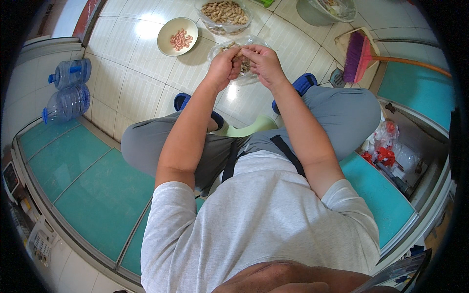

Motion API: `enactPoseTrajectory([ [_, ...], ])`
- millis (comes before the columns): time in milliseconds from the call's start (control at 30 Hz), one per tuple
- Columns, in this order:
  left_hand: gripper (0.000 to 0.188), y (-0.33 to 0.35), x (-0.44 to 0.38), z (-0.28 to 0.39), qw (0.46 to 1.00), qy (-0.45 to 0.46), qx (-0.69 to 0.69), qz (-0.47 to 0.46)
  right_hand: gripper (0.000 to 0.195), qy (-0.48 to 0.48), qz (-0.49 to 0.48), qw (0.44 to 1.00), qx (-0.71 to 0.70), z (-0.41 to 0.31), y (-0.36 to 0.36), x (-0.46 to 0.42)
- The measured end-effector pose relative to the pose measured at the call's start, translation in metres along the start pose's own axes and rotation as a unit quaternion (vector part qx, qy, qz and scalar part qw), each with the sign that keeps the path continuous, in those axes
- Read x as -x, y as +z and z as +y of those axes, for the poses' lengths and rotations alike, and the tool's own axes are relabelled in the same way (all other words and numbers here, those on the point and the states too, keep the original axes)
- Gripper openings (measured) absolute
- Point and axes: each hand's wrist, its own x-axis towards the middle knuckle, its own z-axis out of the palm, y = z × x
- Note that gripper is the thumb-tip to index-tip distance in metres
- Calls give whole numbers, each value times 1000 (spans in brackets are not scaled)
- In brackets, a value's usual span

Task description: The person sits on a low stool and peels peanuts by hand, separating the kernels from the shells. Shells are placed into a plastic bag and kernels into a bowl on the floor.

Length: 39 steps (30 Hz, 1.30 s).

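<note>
My left hand (pixel 224 67) and my right hand (pixel 265 65) meet at the fingertips over a clear plastic bag (pixel 254 39) on the floor. Pinched between them is a peanut in its shell (pixel 239 52), mostly covered by the fingers. Below the hands, peanut shells (pixel 244 67) lie in the bag, partly hidden. To the left stands a cream bowl (pixel 163 43) with shelled pink peanuts (pixel 181 39) in it. Beyond my hands, unshelled peanuts (pixel 224 13) fill another plastic-lined container.
Two large water bottles (pixel 69 88) lie at the left wall. A lined bin (pixel 311 13) stands far right, near a purple-bristled broom (pixel 353 56) and dustpan (pixel 372 41). Blue slippers (pixel 304 84) and a pale green stool (pixel 256 126) are close below. An open cabinet drawer (pixel 421 179) holds plastic bags.
</note>
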Motion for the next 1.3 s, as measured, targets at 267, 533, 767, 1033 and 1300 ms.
enactPoseTrajectory([
  [267, 32, 6, 1, -7, 960, 146, -239, 20, 15, -14, 18, 1000, -10, -2, -3, -4],
  [533, 33, 9, -8, -21, 953, 188, -234, 33, 21, -33, 38, 997, 56, 10, -1, -6],
  [767, 33, 23, 5, -19, 976, 154, -142, 58, 25, -88, 77, 986, 121, 20, 9, -5],
  [1033, 37, 27, 4, -27, 965, 174, -145, 132, 24, -146, 107, 955, 233, 34, 11, -7],
  [1300, 36, 17, -4, -38, 950, 222, -167, 147, 19, -142, 84, 968, 190, 30, 13, -3],
])
